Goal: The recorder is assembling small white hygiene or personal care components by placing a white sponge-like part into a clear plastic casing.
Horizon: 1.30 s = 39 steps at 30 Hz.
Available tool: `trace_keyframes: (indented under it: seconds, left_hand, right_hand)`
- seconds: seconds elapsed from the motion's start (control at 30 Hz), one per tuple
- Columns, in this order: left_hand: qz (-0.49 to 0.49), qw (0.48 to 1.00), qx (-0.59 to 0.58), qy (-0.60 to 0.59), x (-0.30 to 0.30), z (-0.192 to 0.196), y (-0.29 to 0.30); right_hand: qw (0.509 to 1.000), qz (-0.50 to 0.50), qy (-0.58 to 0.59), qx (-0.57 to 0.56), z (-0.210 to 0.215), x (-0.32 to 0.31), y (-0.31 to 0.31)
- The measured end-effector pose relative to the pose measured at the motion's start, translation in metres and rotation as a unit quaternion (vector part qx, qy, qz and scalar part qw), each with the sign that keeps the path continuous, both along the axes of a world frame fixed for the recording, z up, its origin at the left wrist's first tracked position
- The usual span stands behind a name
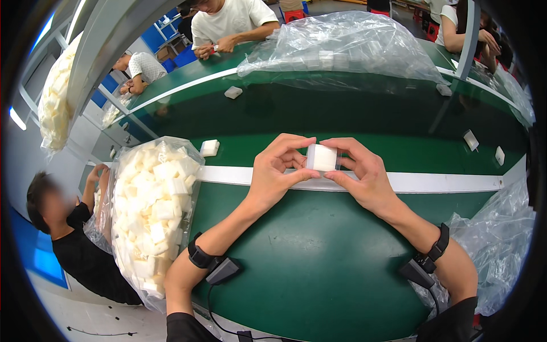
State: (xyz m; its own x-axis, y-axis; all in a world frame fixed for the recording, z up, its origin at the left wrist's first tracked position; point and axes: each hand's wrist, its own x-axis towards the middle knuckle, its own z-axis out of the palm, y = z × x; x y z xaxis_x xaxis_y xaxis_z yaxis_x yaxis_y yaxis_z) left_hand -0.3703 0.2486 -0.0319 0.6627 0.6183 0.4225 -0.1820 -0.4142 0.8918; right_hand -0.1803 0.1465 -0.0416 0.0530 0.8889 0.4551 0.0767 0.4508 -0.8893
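A small white block in a clear wrap is held up between both hands, above the white stripe that runs across the green surface, about midway between its left and right edges. The left hand sits on the block's left side, fingers curled in, thumb under its lower left edge and fingertips at the top left corner. The right hand mirrors it on the right side, thumb below and forefinger arched over the top; both hands are closed to a pinch on the block.

At the surface's left edge stands a clear bag packed with white blocks. A single loose block lies just beyond it. A larger clear bag lies toward the far edge, and crumpled clear plastic lies at the right edge.
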Motion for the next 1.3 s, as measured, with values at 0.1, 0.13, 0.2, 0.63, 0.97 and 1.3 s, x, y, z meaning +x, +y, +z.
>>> trace_keyframes:
  seconds: [0.1,0.13,0.2,0.63,0.97,1.3]
  left_hand:
    - [-0.004,0.999,-0.048,0.01,0.002,0.004,-0.004]
    - [0.0,0.999,-0.054,0.007,0.003,0.005,-0.006]
    - [0.004,0.998,-0.059,0.004,0.005,0.003,-0.007]
    - [0.023,0.999,-0.02,0.037,-0.001,0.0,-0.002]
    - [-0.005,0.999,0.021,0.048,-0.004,-0.002,0.002]
    - [-0.035,0.996,-0.052,0.058,-0.003,0.002,0.003]
  right_hand:
    - [0.999,-0.023,-0.025,0.019,0.0,0.0,0.001]
    - [0.999,-0.022,-0.025,0.021,-0.001,-0.001,0.001]
    - [0.999,-0.028,0.008,0.022,-0.001,-0.003,0.003]
    - [0.999,-0.036,0.009,-0.03,-0.008,-0.001,0.007]
    - [0.993,-0.089,-0.05,-0.059,-0.003,-0.003,0.003]
    - [0.979,-0.101,-0.175,-0.002,0.0,0.0,0.001]
